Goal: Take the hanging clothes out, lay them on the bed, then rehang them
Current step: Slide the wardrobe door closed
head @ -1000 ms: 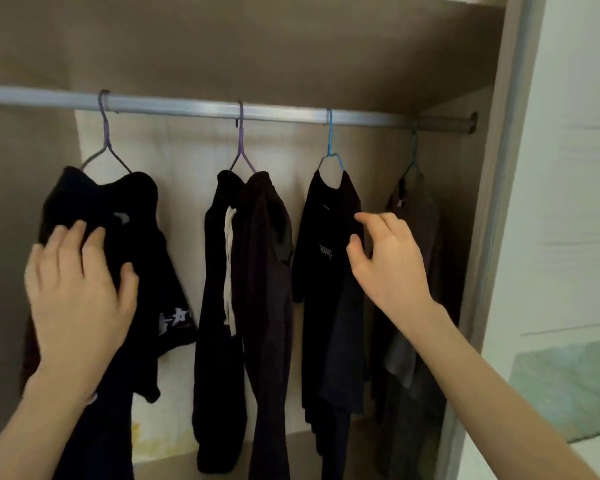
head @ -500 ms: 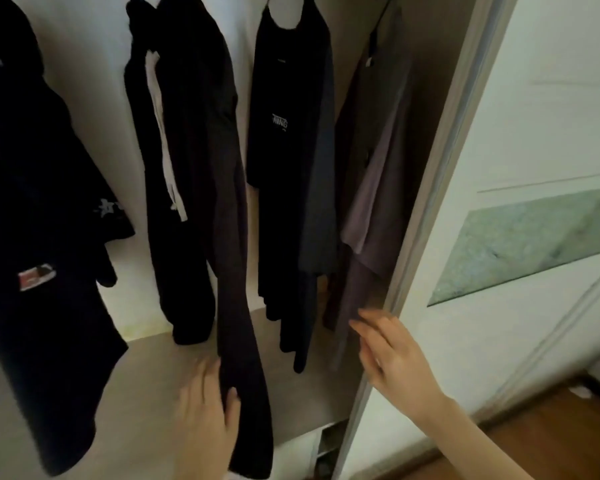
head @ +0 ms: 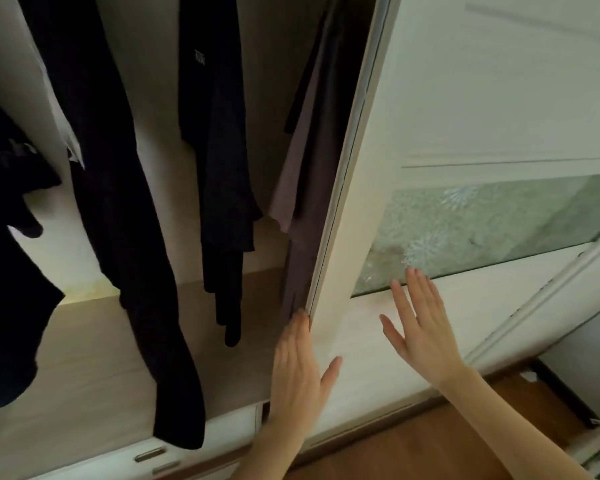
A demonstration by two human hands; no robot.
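Several dark garments hang inside the open wardrobe; their hangers and the rail are out of frame above. A black T-shirt (head: 7, 271) hangs at the far left, long black trousers (head: 118, 202) beside it, a dark top (head: 219, 150) in the middle and a grey-brown garment (head: 302, 202) against the door edge. My left hand (head: 297, 372) lies flat with straight fingers on the edge of the white sliding door (head: 465, 98). My right hand (head: 420, 323) is flat and open on the door's face, below its green patterned panel (head: 482, 230). Neither hand holds anything.
The wardrobe's wooden shelf (head: 84, 358) runs under the clothes, with white drawers (head: 146, 455) and metal handles below it. Brown wood floor (head: 430, 445) shows at the bottom right, next to the door's bottom track.
The view dropped from the rail to the wardrobe's lower part. Both hands came down from the clothes and moved right onto the sliding door.
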